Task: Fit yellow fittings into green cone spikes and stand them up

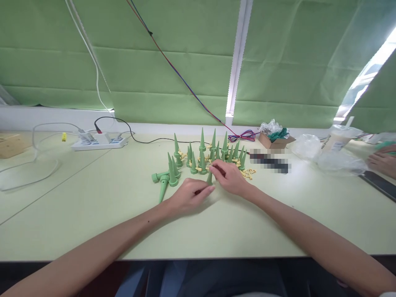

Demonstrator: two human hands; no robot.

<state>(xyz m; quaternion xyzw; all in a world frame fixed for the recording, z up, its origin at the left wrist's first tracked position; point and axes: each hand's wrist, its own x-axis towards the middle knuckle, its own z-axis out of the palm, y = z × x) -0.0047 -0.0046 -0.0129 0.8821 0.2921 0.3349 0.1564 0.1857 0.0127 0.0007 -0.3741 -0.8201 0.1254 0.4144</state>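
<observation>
Near the middle of the table, my left hand is closed around the lower part of a green plastic spike, whose tip points up. My right hand is pinched just above that tip; whatever lies between its fingertips is hidden or too small to make out. Beyond both hands, several green spikes stand upright in a cluster, some with small yellow plastic pieces on them. To the left of my left hand, a green spike lies on its side. Loose yellow pieces lie right of the cluster.
A white power strip with cables sits at the back left. Farther right are a cardboard box, a plastic cup, clear plastic bags and a dark phone. Another person's hand shows at the right edge.
</observation>
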